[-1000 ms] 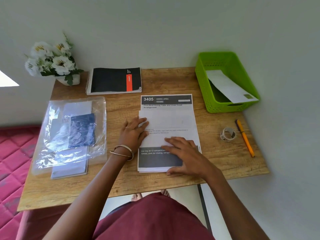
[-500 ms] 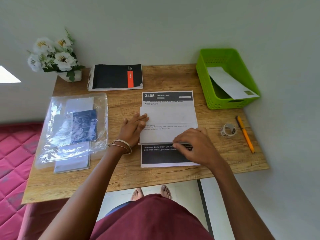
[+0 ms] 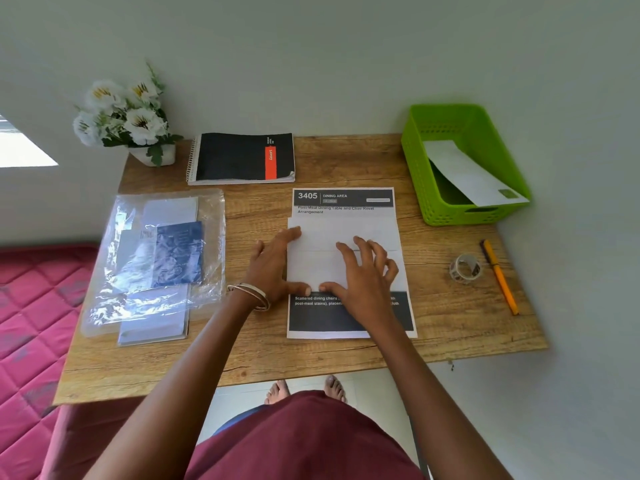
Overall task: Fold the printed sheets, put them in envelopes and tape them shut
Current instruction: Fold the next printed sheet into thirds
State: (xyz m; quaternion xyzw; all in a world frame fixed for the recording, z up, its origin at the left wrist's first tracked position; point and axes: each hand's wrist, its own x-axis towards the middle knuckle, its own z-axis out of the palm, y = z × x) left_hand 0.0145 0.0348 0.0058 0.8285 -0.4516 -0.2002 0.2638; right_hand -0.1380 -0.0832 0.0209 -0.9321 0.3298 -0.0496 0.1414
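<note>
A white folded sheet lies on top of a stack of printed sheets in the middle of the wooden table. My left hand rests flat at the folded sheet's left edge, thumb on its lower fold. My right hand presses on the sheet with spread, arched fingers, its thumb beside the left thumb. Neither hand grips anything. A clear plastic bag of envelopes lies to the left. A tape roll stands to the right. A white envelope leans inside the green basket.
An orange pen lies right of the tape near the table's right edge. A black spiral notebook and a pot of white flowers sit at the back by the wall. A pink mattress is left of the table.
The lower part of the top sheet was folded upward. My right hand moved from the bottom edge up onto the folded sheet, uncovering the dark printed band of the sheet beneath.
</note>
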